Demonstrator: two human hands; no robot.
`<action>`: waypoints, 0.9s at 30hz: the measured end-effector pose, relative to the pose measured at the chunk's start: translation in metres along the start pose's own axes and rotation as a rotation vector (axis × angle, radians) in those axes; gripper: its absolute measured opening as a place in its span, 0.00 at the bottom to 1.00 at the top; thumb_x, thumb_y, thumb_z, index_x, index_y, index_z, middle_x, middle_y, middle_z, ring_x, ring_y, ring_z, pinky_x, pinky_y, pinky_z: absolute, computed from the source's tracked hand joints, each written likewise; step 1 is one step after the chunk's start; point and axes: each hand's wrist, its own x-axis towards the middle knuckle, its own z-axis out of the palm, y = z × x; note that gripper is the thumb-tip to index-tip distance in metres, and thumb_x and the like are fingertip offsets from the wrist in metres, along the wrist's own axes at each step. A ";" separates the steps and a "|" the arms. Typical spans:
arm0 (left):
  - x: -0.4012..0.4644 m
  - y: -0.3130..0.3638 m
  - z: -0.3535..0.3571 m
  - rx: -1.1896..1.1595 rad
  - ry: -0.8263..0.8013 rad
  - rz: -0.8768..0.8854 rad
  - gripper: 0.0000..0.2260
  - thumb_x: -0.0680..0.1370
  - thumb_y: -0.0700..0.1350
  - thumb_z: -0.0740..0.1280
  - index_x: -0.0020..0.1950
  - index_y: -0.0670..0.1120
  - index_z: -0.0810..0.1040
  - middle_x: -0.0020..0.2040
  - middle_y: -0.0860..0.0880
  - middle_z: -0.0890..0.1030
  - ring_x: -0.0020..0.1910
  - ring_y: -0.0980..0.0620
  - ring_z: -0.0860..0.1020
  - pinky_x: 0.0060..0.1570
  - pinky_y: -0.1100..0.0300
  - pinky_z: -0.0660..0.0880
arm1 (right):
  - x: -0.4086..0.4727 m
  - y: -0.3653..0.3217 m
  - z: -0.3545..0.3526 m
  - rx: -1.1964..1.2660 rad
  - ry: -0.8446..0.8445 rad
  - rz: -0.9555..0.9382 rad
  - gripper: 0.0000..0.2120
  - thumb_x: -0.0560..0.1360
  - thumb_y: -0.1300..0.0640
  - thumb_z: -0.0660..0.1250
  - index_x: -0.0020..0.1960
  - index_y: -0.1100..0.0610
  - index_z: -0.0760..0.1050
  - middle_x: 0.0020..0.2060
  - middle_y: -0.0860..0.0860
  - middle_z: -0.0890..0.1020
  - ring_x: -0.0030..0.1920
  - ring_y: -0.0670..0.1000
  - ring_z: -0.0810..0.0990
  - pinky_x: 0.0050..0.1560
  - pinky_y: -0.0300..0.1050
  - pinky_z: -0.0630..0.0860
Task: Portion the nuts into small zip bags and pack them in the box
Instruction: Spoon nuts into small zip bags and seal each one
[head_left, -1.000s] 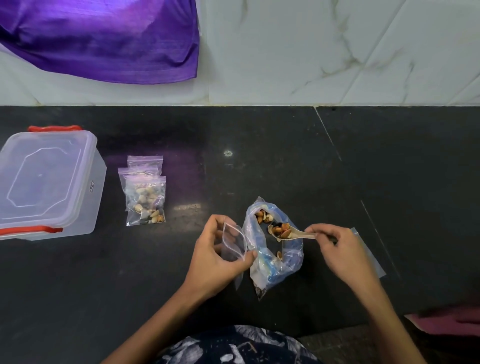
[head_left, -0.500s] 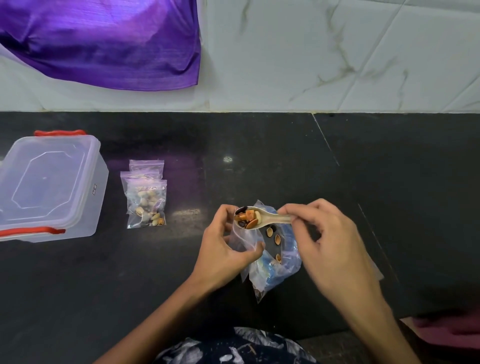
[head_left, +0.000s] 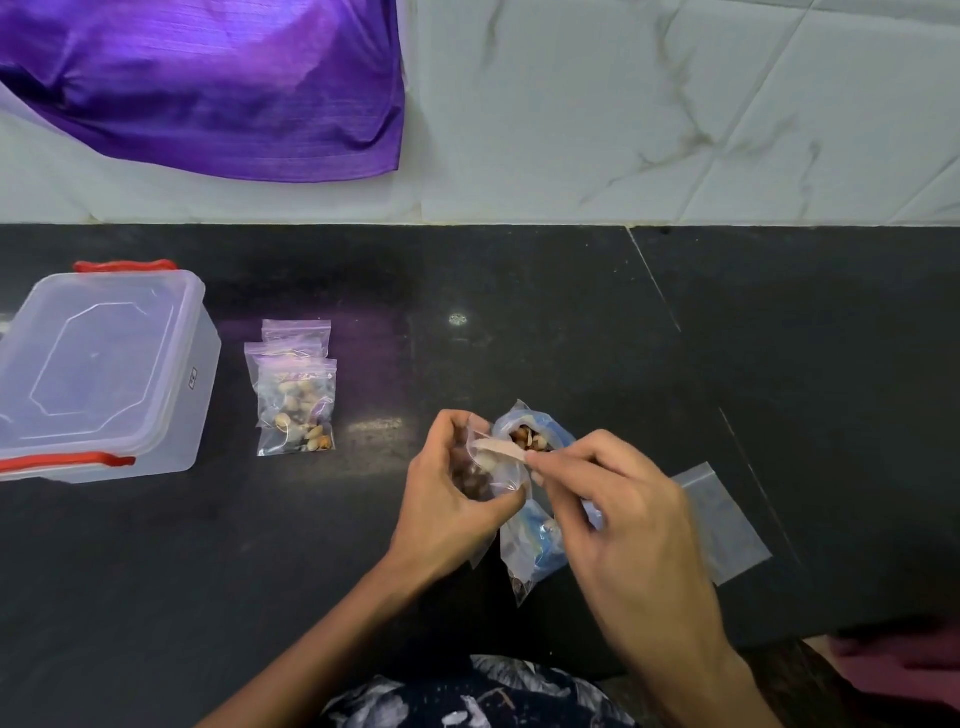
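Observation:
My left hand (head_left: 447, 499) grips a small clear zip bag (head_left: 493, 475) with nuts in its bottom. My right hand (head_left: 618, 514) pinches the handle of a pale small spoon (head_left: 498, 451), whose bowl is tipped inside the small bag's mouth. Behind the hands stands the larger blue-tinted bag of mixed nuts (head_left: 535, 441), its mouth open. Three filled small zip bags (head_left: 296, 400) lie overlapped on the black counter to the left. The clear plastic box (head_left: 104, 374) with red clips sits at far left, its lid on.
An empty small zip bag (head_left: 722, 519) lies flat to the right of my right hand. Purple cloth (head_left: 208, 83) hangs on the white tiled wall behind. Something pink (head_left: 893, 670) lies at the lower right corner. The counter's front edge is near my body.
My right hand carried the loaded spoon from the big bag leftward to the small bag and tipped it in. Nuts now lie inside the small bag.

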 end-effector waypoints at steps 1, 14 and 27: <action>0.001 -0.001 0.000 -0.009 0.005 -0.005 0.18 0.67 0.31 0.74 0.49 0.45 0.70 0.39 0.52 0.78 0.30 0.59 0.74 0.31 0.66 0.72 | -0.001 0.000 -0.001 0.021 0.025 -0.012 0.09 0.73 0.59 0.67 0.52 0.58 0.82 0.39 0.45 0.78 0.40 0.43 0.77 0.36 0.37 0.77; -0.008 -0.032 -0.005 0.034 0.000 0.033 0.25 0.66 0.41 0.77 0.54 0.54 0.66 0.48 0.54 0.78 0.41 0.52 0.81 0.36 0.61 0.78 | 0.003 0.057 -0.016 -0.099 -0.041 0.357 0.08 0.74 0.62 0.69 0.51 0.55 0.83 0.38 0.41 0.74 0.40 0.36 0.75 0.39 0.23 0.68; -0.016 -0.066 -0.007 0.355 -0.277 0.119 0.47 0.58 0.52 0.82 0.58 0.69 0.48 0.65 0.60 0.58 0.62 0.64 0.68 0.54 0.69 0.74 | 0.030 0.087 0.024 -0.209 -0.469 0.326 0.11 0.79 0.57 0.62 0.56 0.47 0.80 0.47 0.47 0.73 0.45 0.45 0.73 0.44 0.38 0.70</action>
